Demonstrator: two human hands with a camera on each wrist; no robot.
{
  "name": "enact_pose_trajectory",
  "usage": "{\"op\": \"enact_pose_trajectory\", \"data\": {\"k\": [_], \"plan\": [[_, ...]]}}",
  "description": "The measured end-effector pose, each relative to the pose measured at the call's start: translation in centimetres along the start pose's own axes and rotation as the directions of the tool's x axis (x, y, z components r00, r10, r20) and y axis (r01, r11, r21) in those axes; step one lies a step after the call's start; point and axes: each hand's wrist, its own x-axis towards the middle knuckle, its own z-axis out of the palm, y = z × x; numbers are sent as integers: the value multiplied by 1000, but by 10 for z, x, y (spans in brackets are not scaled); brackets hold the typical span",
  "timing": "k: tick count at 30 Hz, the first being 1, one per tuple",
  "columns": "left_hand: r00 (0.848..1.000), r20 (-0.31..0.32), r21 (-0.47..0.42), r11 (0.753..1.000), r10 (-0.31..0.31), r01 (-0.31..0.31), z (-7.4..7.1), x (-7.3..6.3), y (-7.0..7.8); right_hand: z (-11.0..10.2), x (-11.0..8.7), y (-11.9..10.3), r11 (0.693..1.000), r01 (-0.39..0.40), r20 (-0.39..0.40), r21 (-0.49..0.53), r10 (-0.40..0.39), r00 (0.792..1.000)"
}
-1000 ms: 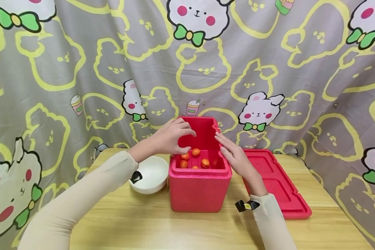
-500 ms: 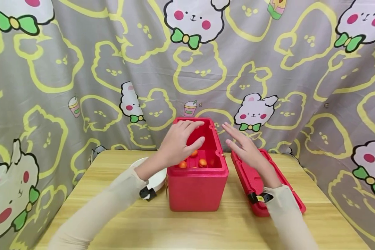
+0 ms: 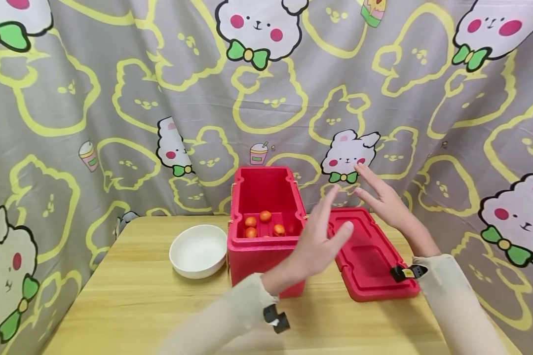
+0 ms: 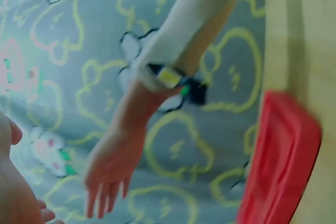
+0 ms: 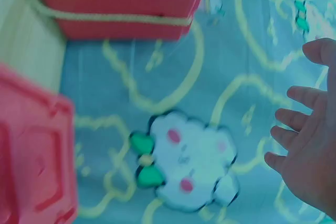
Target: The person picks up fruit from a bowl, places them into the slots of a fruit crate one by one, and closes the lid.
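My left hand (image 3: pixel 316 241) is in the air in front of the right side of the red box (image 3: pixel 257 264), fingers extended and thumb apart, holding nothing. Over the red lid (image 3: pixel 366 256) my right hand (image 3: pixel 384 202) is raised, its fingers straight and spread, also holding nothing; the right wrist view shows this hand (image 5: pixel 310 129) from the palm side. Inside the uncovered box lie several small orange-red fruits (image 3: pixel 265 216), which look like cherry tomatoes. Part of the box's front is hidden behind my left hand and wrist.
A white bowl (image 3: pixel 198 251) stands on the wooden table (image 3: pixel 137 291), left of the box. The lid lies on the table to the right. A cord (image 5: pixel 121 18) runs along the box's side. A patterned curtain (image 3: pixel 204 98) hangs behind and around the table.
My left hand has moved from over the box to the right and lower, uncovering the bowl and fruits. My right hand has moved off the box's edge, right and up.
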Motion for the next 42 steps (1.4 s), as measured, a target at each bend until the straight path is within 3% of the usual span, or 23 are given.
{"op": "enact_pose_trajectory", "data": {"k": [4, 6, 9, 13, 16, 21, 26, 28, 32, 42], "plan": [[987, 1, -75, 984, -160, 159, 39, -3, -14, -8, -12, 30, 990, -114, 47, 82, 110, 993], [965, -8, -123, 958, -263, 260, 58, -3, -27, -9, -19, 45, 976, -177, 87, 123, 167, 982], [916, -19, -162, 905, -401, 393, 84, -4, -50, -8, -31, 71, 941, -287, 171, 181, 257, 951], [845, -47, -137, 842, -532, 522, 110, -5, -83, -1, -50, 106, 879, -424, 302, 217, 352, 886], [804, -51, -93, 804, -592, 587, 122, -6, -105, 6, -64, 126, 832, -502, 392, 235, 392, 832], [770, -10, -25, 770, -638, 638, 135, -10, -130, 11, -83, 146, 757, -619, 492, 210, 465, 736], [773, 3, 36, 772, -635, 634, 140, -15, -138, 11, -94, 154, 740, -656, 526, 153, 501, 687], [781, -8, 65, 779, -624, 623, 141, -17, -139, 12, -97, 157, 747, -654, 541, 121, 503, 674], [782, -3, 121, 776, -623, 619, 144, -20, -139, 13, -102, 162, 757, -650, 565, 73, 505, 652], [775, -10, 143, 766, -632, 627, 146, -20, -140, 13, -105, 161, 763, -640, 598, 94, 471, 649]]}}
